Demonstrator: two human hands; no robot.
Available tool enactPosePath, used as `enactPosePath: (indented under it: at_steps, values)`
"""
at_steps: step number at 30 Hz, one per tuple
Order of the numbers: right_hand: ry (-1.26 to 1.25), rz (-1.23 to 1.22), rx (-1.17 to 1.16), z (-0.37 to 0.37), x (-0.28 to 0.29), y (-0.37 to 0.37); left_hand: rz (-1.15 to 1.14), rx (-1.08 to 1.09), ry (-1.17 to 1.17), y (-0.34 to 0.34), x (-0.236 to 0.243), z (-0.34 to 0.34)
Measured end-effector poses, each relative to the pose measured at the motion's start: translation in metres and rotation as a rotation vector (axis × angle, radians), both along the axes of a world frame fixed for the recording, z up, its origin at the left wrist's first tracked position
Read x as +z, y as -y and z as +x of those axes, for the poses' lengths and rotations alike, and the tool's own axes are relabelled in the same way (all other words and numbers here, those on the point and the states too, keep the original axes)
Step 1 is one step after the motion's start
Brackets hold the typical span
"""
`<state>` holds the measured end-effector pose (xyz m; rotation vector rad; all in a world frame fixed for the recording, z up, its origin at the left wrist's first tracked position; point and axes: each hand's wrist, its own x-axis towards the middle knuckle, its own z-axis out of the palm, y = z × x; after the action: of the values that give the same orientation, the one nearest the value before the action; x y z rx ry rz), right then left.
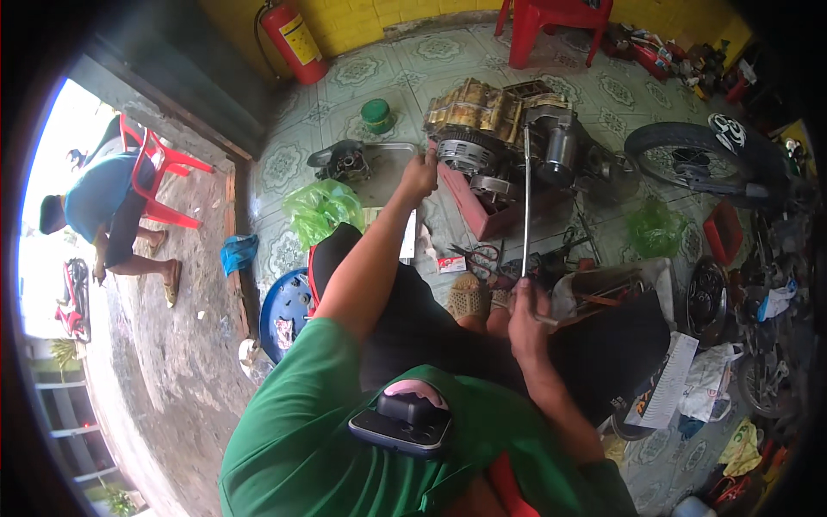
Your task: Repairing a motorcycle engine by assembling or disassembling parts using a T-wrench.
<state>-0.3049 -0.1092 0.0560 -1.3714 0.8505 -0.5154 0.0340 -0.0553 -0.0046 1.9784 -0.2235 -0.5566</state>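
My right hand (530,314) is closed on a long silver T-handle wrench (527,224), whose shaft runs up to an opened engine (474,110). My left hand (420,172) is closed at the engine's left side, by a round clutch housing (459,155); what its fingers grip is too small to make out. The engine rests on a pink-red stand (482,220), with a silver cylinder (562,155) at its right. A metal tray (389,164) with a dark part (338,159) lies just left.
A green tub (376,115), green bags (317,211), scissors (485,257), a blue basin (280,314) and an open toolbox (612,280) surround me. A motorbike wheel (680,155) is right, a fire extinguisher (293,39) behind. Another person (103,198) bends beside a red chair (168,207) outside.
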Motion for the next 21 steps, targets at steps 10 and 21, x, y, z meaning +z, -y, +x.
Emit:
enactPosePath:
  at_steps: [10,21]
  values:
    - [-0.063,-0.094,0.000,0.010,0.031,0.078,-0.454,0.274,-0.759,0.042,0.022,-0.058]
    - [0.077,0.261,0.026,-0.016,0.092,0.155,-0.794,0.434,-1.023,0.055,0.009,-0.110]
